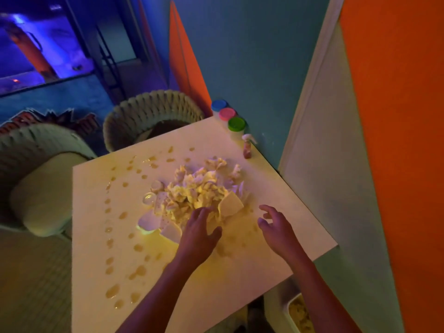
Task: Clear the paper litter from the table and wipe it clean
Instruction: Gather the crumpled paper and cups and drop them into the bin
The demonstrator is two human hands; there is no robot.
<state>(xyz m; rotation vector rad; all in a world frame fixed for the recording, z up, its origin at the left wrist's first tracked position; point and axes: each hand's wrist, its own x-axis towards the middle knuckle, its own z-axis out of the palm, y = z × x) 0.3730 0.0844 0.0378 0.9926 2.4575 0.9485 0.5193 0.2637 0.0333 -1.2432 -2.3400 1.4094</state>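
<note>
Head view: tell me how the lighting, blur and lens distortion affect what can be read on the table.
Head view: dim, with a warm yellow cast over the table and paper pile; blue-violet light floods the background at upper left. Wide-angle lens bends the table edges and walls. The picture is soft overall, so the scraps merge together. The left hand casts a shadow on the tabletop, and the wet spots shine slightly.
</note>
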